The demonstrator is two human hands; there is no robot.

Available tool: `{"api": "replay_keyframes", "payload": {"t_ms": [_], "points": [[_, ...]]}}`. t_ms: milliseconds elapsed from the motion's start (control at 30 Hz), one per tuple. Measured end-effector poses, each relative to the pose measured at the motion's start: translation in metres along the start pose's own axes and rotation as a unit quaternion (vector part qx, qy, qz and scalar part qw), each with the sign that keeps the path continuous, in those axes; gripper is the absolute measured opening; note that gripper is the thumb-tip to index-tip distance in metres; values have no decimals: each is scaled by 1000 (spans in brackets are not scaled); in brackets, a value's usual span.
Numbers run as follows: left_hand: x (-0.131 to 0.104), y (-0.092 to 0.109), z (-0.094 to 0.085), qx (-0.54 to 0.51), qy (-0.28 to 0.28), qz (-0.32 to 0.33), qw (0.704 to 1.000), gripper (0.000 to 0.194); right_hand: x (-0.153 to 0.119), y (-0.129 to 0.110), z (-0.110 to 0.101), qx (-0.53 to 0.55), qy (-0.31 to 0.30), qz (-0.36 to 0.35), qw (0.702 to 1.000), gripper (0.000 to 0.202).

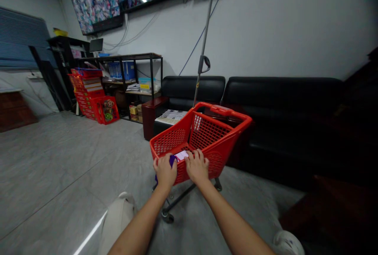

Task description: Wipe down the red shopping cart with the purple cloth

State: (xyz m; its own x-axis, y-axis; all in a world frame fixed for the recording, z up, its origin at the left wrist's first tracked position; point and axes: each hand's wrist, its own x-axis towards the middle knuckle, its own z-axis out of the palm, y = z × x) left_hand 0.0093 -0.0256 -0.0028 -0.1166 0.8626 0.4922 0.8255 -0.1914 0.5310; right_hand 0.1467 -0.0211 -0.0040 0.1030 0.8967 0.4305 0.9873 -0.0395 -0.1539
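Observation:
A red plastic shopping cart stands in front of me on dark wheeled legs. My left hand is closed around a bunched purple cloth at the cart's near rim; more purple shows below that hand, on the outside of the basket. My right hand lies over the same rim, fingers curled across it, close beside the left. Between the two hands a white and pink label or card shows at the rim. The palms and what lies beneath them are hidden.
Behind the cart runs a black sofa with a newspaper at its left end. A grey pole rises behind the cart. Red crates are stacked by a shelf. Screens hang above.

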Motion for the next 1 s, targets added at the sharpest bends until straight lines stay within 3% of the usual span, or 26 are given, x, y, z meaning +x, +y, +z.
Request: {"api": "replay_keyframes", "payload": {"t_ms": [67,167,300,400,567,667,767,900,1000], "points": [[-7,9,3,9,27,-11,1000,27,-1,-2,0,-4,3,-1,1000,45],[-8,7,6,15,49,0,999,30,-3,-7,0,-11,11,-1,1000,45],[1,-18,1,3,30,43,999,27,-4,-12,-4,-12,27,-23,999,43],[13,-43,-9,-11,-5,69,998,25,3,-6,-11,-8,15,-81,997,39],[33,-70,-21,-26,-24,25,999,24,20,8,-12,5,26,-99,995,36],[36,-63,-19,-17,9,-49,999,25,21,3,-4,24,36,-101,994,35],[31,-38,-10,18,51,-93,994,30,17,-7,1,37,46,-87,994,34],[24,-5,1,55,57,-54,995,36,13,-10,-1,31,57,-80,995,33],[24,-5,-1,68,25,7,997,38,12,-4,-3,20,68,-83,994,32]]}}
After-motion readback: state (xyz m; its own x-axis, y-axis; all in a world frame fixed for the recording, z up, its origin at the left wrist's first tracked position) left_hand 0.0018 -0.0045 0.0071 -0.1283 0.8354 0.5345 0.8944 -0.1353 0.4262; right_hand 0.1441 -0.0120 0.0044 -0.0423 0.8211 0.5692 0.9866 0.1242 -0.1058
